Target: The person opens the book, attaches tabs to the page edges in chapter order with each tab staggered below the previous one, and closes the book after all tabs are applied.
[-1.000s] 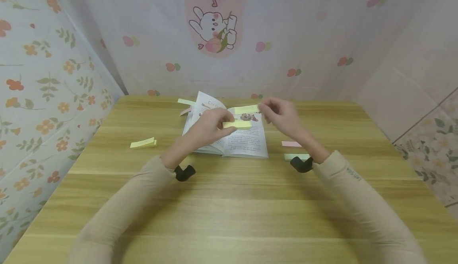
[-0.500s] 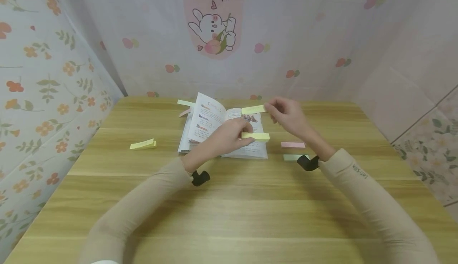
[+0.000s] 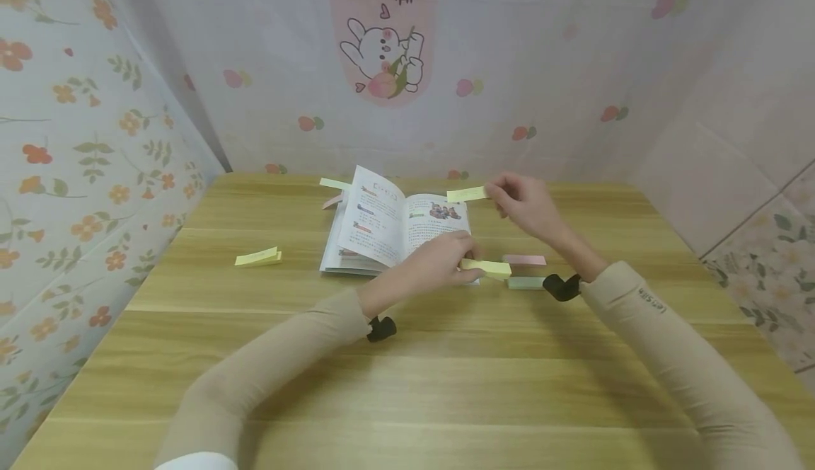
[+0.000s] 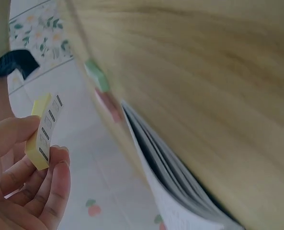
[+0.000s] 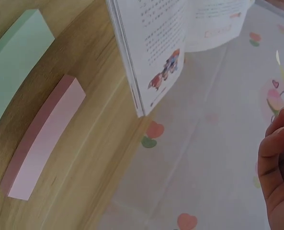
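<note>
An open picture book (image 3: 391, 233) lies on the wooden table (image 3: 407, 385), with its pages also in the right wrist view (image 5: 161, 52). My left hand (image 3: 448, 258) grips a yellow sticky-note pad (image 3: 487, 267) just off the book's right edge, near the table top; the pad (image 4: 42, 132) sits between thumb and fingers in the left wrist view. My right hand (image 3: 522, 197) pinches a single yellow sticky strip (image 3: 467, 194) in the air above the book's far right corner.
A pink pad (image 3: 524, 260) and a green pad (image 3: 526, 282) lie right of the book, seen close as the pink pad (image 5: 41, 139) and the green pad (image 5: 12, 57). Another yellow pad (image 3: 257, 258) lies at the left. Sticky tabs (image 3: 334, 184) poke out behind the book. Patterned walls enclose the table.
My left hand has carried the yellow pad from over the book down and right to beside the pink and green pads. My right hand moved slightly right with the strip.
</note>
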{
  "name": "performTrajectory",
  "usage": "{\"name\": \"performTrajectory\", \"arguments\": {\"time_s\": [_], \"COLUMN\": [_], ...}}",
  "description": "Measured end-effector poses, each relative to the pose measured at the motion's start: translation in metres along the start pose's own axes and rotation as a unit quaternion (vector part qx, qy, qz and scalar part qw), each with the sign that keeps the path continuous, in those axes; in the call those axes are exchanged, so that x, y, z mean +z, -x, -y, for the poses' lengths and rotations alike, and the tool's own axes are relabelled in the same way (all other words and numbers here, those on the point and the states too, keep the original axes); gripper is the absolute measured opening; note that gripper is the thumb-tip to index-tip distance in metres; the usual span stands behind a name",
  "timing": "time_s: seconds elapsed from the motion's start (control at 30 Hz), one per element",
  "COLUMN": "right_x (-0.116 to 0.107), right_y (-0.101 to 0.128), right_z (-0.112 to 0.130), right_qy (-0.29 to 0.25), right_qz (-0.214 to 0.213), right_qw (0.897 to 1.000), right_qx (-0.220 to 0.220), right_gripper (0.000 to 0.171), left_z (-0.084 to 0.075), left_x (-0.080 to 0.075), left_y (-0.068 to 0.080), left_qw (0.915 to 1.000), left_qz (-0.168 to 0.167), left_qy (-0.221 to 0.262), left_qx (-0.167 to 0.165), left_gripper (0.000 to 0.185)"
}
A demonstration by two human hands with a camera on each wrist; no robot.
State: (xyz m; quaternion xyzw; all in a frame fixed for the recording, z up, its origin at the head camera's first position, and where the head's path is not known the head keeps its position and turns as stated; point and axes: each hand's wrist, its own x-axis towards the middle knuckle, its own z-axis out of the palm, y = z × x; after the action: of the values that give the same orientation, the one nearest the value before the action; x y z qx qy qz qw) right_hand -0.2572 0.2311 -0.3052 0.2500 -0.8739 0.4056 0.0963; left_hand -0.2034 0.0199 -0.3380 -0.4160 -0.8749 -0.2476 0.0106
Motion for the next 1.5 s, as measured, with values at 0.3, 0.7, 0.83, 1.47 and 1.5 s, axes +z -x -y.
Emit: {"name": "performTrajectory", "arguments": {"time_s": [0.3, 0.7, 0.83, 1.47, 1.5], "right_x": [-0.005, -0.01, -0.01, -0.011, -0.011], "right_y": [-0.002, -0.001, -0.002, -0.002, -0.003], "right_z": [-0.006, -0.018, -0.019, -0.019, -0.025], "right_qy": [0.007, 0.012, 0.019, 0.016, 0.014], "right_qz": [0.006, 0.002, -0.001, 0.014, 0.014], "right_qw": [1.0, 1.0, 1.0, 0.999, 0.999], "right_qx": [0.012, 0.01, 0.012, 0.024, 0.027], "right_gripper": [0.03, 0.027, 0.027, 0.021, 0.022], "left_z": [-0.009, -0.023, -0.028, -0.034, -0.034], "left_x": [0.024, 0.049, 0.052, 0.059, 0.06], "left_y": [-0.012, -0.024, -0.026, -0.032, -0.032], "left_qw": [0.9986, 0.9911, 0.9891, 0.9806, 0.9804], "left_qz": [0.04, 0.107, 0.115, 0.153, 0.153], "left_qy": [-0.034, -0.077, -0.092, -0.122, -0.124], "left_qx": [0.004, 0.012, 0.003, -0.005, -0.007], "left_gripper": [0.026, 0.027, 0.025, 0.018, 0.017]}}
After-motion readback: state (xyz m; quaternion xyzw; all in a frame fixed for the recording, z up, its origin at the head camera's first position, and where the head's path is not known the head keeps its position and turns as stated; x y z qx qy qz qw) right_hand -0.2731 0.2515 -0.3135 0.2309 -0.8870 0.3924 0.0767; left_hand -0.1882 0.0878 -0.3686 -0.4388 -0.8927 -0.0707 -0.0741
